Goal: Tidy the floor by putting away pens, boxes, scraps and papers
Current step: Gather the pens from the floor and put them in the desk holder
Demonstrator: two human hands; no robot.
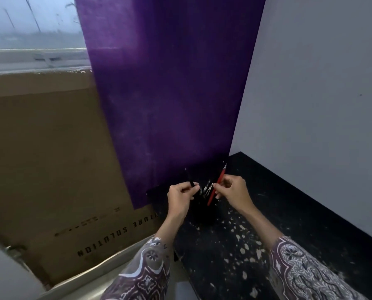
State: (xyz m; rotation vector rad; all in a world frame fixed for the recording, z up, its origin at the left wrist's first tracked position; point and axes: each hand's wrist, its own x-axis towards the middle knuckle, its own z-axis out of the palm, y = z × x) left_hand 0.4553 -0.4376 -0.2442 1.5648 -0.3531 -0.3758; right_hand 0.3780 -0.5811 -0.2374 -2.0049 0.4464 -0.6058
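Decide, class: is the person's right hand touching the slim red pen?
Touching. The head view shows the right hand pinching the slim red pen between its fingertips, no gap visible.

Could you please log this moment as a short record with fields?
left hand: pinches a small black item
right hand: grips the red pen
pen holder: black, on the dark speckled surface, several pens inside
backdrop: purple sheet
left side: cardboard box
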